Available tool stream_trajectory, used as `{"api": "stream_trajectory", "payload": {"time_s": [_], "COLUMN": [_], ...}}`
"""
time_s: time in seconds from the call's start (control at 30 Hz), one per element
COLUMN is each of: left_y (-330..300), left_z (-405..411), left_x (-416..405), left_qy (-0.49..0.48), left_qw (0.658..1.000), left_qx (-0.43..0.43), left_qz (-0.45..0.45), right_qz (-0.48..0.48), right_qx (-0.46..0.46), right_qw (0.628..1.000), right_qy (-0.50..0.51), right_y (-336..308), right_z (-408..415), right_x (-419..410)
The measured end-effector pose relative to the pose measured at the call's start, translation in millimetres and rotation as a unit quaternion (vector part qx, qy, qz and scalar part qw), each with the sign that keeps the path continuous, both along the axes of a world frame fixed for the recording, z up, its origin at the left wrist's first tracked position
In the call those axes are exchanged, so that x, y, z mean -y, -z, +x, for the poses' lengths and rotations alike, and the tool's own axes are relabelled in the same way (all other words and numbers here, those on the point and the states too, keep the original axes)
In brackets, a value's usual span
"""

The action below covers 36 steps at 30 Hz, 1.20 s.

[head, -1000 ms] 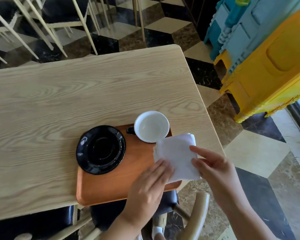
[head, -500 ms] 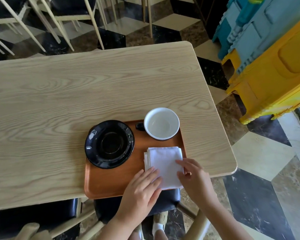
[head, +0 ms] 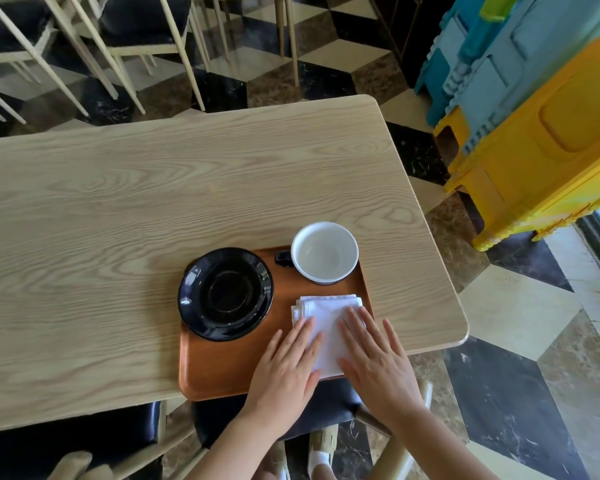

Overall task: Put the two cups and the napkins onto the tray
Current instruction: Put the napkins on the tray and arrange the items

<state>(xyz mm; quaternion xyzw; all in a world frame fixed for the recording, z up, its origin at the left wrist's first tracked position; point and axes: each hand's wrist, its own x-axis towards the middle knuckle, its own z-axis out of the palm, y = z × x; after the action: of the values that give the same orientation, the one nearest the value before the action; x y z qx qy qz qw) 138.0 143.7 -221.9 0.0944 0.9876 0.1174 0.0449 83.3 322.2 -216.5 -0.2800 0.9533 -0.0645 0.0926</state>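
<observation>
Wooden table (head: 118, 209) bears tray (head: 222, 372); left hand (head: 284, 368) and right hand (head: 374, 362) lie flat, fingers spread, on napkins (head: 326, 313).

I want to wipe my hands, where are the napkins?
The white napkins lie on the near right part of the wooden tray, just in front of the white cup, with the left hand and right hand flat on them.

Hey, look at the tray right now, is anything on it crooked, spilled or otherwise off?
Nothing spilled or broken. The tray juts past the table's near edge. The napkins lie slightly fanned under the left hand and right hand. Only one white cup shows, beside a black saucer.
</observation>
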Motion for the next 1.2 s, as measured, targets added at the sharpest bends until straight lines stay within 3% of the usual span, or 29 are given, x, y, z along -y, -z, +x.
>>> {"api": "stream_trajectory", "payload": {"time_s": [0.3, 0.53, 0.7, 0.87, 1.2], "left_y": [-6, -22, -43, -41, -28], "left_z": [-4, 0, 13, 30, 48], "left_x": [0, 8, 51, 107, 124], "left_qy": [0.004, -0.017, -0.103, -0.182, -0.154], "left_qw": [0.999, 1.000, 0.993, 0.982, 0.988], "left_qx": [0.039, 0.021, -0.024, 0.032, 0.030], "left_qz": [-0.008, 0.008, 0.047, -0.024, -0.014], "right_qz": [0.016, -0.006, -0.041, -0.029, -0.065], "right_qx": [0.035, -0.013, -0.047, -0.055, -0.077], "right_qw": [0.999, 0.998, 0.998, 0.993, 0.990], "right_qy": [0.027, 0.057, 0.001, -0.097, -0.103], "right_y": [-9, -23, -31, -23, -16], "right_z": [0, 1, 2, 2, 1], "right_x": [6, 28, 72, 110, 117]}}
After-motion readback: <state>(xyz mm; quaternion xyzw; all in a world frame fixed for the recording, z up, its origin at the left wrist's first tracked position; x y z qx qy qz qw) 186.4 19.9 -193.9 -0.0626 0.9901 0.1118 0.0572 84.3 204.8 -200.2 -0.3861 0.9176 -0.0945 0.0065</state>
